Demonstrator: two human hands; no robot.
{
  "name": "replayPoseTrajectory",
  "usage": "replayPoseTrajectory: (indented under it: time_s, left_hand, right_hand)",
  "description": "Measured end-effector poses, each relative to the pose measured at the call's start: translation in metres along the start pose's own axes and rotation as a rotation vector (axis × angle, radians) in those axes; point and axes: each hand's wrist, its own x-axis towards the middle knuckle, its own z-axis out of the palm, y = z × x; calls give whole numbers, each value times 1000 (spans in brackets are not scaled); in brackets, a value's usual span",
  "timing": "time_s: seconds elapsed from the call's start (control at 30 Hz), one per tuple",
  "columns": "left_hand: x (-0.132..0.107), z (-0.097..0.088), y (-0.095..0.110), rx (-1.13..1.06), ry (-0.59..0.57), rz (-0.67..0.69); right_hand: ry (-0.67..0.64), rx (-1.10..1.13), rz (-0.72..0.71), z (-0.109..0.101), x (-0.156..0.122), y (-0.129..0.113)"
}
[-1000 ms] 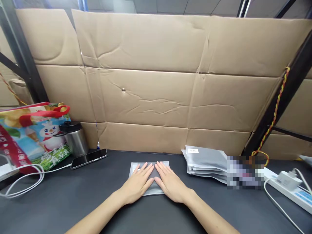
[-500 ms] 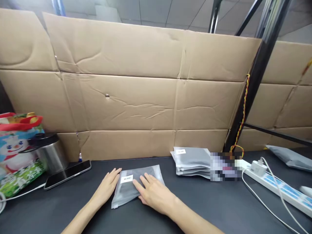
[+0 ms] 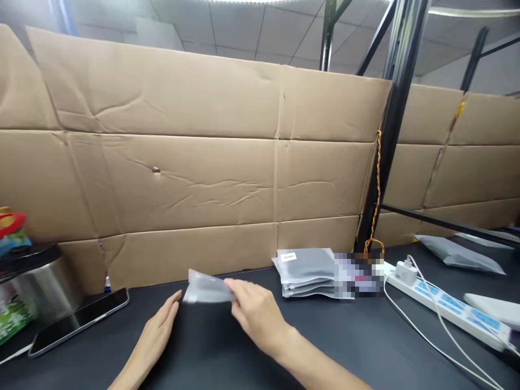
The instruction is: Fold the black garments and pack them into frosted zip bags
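A frosted plastic zip bag (image 3: 206, 288) is lifted off the dark table and tilted, seen nearly edge-on. My right hand (image 3: 260, 317) pinches its right end between thumb and fingers. My left hand (image 3: 157, 329) rests on the table just left of the bag, fingers stretched out, holding nothing. The bag's label does not show from this angle. To the right of my right hand lies a stack of similar frosted bags (image 3: 306, 273), the top one bearing a white label.
A phone (image 3: 81, 320) and a steel jug (image 3: 51, 281) stand at the left. On the right are a white power strip (image 3: 447, 306) with a charger (image 3: 406, 272) and loose cables. A cardboard wall (image 3: 211, 179) closes off the back, beside a black metal post (image 3: 390, 151).
My right hand has gone from lying flat on the bag to gripping its right end and raising it. My left hand has come off the bag. The view has turned right.
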Motion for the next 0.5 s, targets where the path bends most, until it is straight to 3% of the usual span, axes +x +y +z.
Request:
replayPoseTrajectory:
  time_s: [0.13,0.23,0.37,0.5]
  left_hand:
    - [-1,3,-1,49,-12,14]
    - [0,9,-3,102,-51,63]
    - [3,16,-10,169,-62,85]
    - [5,21,-21,208,-77,104]
  right_hand:
    - [268,-7,121,-75,13,40]
    - [271,-221,134,-109,-2,88]
    - [49,-377,177,-100,-41,138]
    - [-130,-383,228,-83,-59,142]
